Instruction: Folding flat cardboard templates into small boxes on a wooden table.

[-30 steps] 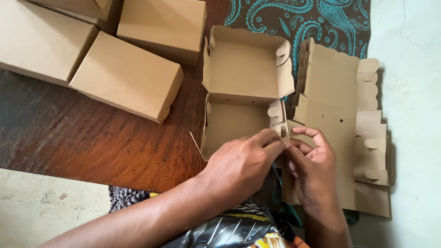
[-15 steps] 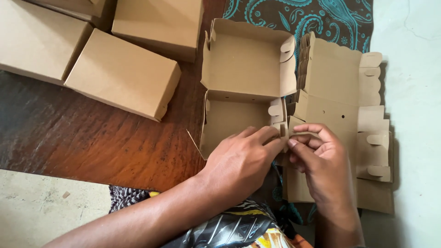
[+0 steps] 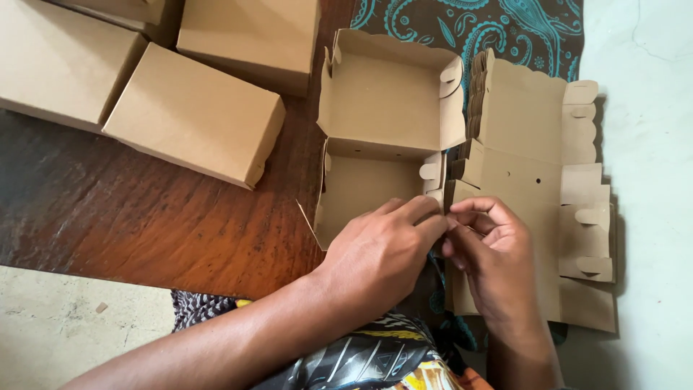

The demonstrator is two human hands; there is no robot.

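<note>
The left hand (image 3: 382, 253) hides the open box's (image 3: 390, 101) near corner; the top edge crops 3 closed boxes (image 3: 65, 58)

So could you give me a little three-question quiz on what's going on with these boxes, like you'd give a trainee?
1. True or false: both hands are at the near right corner of the open box.
2. Where does the stack of flat blanks lie? A) left of the open box B) right of it C) inside it
3. The closed boxes rest on a brown wooden ____.

Key:
1. True: the left hand and right hand meet at that corner, fingers pinched on a flap.
2. B
3. table
</note>
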